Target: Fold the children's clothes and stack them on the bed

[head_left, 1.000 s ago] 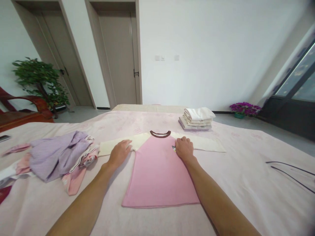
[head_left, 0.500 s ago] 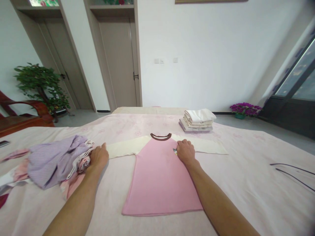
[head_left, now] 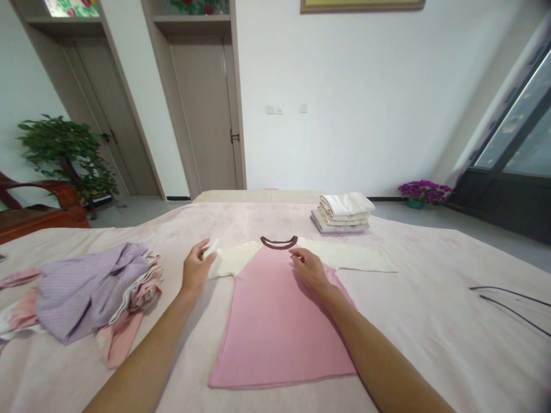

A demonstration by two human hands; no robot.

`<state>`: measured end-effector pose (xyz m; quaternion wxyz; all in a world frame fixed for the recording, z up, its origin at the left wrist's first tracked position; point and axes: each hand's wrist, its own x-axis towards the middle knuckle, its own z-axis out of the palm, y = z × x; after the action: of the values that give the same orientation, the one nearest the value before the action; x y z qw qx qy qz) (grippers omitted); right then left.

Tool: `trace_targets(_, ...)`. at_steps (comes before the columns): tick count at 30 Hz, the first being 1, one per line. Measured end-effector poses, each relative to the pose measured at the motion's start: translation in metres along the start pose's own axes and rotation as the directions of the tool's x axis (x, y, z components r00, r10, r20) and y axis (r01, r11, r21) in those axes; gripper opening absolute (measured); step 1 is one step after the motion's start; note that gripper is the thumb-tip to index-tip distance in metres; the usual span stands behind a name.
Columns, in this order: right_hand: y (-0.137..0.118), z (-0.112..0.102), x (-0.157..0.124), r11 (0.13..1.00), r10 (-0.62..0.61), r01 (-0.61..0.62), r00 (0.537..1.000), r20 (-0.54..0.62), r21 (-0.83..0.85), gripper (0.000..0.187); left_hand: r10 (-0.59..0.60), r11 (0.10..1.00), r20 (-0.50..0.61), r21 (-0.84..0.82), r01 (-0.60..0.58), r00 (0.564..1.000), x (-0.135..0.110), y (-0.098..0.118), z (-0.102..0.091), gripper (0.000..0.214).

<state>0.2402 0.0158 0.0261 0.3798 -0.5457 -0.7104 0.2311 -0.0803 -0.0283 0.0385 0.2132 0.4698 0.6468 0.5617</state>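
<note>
A long-sleeved shirt (head_left: 279, 321) with a pink body, cream sleeves and a dark brown neckband lies spread on the bed cover. Its sleeve on the left side is partly folded in, and my left hand (head_left: 198, 267) has that sleeve's end between thumb and fingers, raised a little off the cover. Over the upper chest of the shirt, just below the neckband, is my right hand (head_left: 310, 268), fingers loosely bent and apart with nothing seen in them. It hides the small printed figure. The other sleeve (head_left: 361, 256) stretches flat to the right.
A heap of lilac and pink clothes (head_left: 90, 292) lies at the left. Behind the shirt, to the right, sits a stack of folded clothes (head_left: 344, 212). Two thin black cords (head_left: 512, 292) lie at the right on the pale bed cover (head_left: 430, 344).
My left hand has moved right from beside the clothes heap, bringing the sleeve's end inward. My right hand has shifted slightly left and up across the chest, its fingers loosening.
</note>
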Motion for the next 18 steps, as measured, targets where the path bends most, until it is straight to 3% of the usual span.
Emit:
trace_targets(1, -0.006, 0.007, -0.003, 0.984, 0.049, -0.062, 0.996, 0.079, 0.166, 0.033, 0.027, 0.997, 0.113, -0.073, -0.018, 0.993, -0.010, 0.013, 0.011, 0.065)
trace_targets(3, -0.017, 0.020, -0.008, 0.904, 0.106, -0.192, 0.966, 0.234, 0.381, 0.040, 0.106, 0.983, 0.351, -0.178, -0.044, 0.931, -0.028, 0.034, 0.028, 0.066)
trace_targets(5, -0.023, 0.028, -0.013, 0.866, 0.114, -0.246, 0.945, 0.307, 0.435, 0.044, 0.142, 0.987, 0.505, -0.141, -0.081, 0.851, -0.038, 0.045, 0.034, 0.057)
trace_targets(6, -0.025, 0.029, -0.014, 0.874, 0.106, -0.242, 0.942, 0.319, 0.422, 0.044, 0.138, 0.990, 0.537, -0.066, -0.122, 0.832, -0.039, 0.048, 0.033, 0.051)
trace_targets(9, -0.029, 0.028, -0.014, 0.933, 0.112, -0.212, 0.939, 0.325, 0.291, 0.043, 0.076, 0.926, 0.544, 0.272, -0.261, 0.836, -0.037, 0.046, 0.017, 0.029)
trace_targets(12, -0.035, 0.027, -0.009, 0.983, 0.175, -0.183, 0.940, 0.293, 0.001, 0.044, -0.009, 0.780, 0.549, 0.527, -0.338, 0.836, -0.043, 0.042, -0.009, 0.026)
trace_targets(15, -0.044, 0.034, -0.003, 0.935, 0.220, -0.139, 0.949, 0.227, -0.328, 0.038, -0.088, 0.658, 0.569, 0.650, -0.381, 0.818, -0.068, 0.044, -0.033, 0.035)
trace_targets(18, -0.052, 0.045, 0.002, 0.863, 0.234, -0.113, 0.953, 0.192, -0.492, 0.037, -0.153, 0.616, 0.581, 0.689, -0.382, 0.799, -0.101, 0.046, -0.048, 0.037)
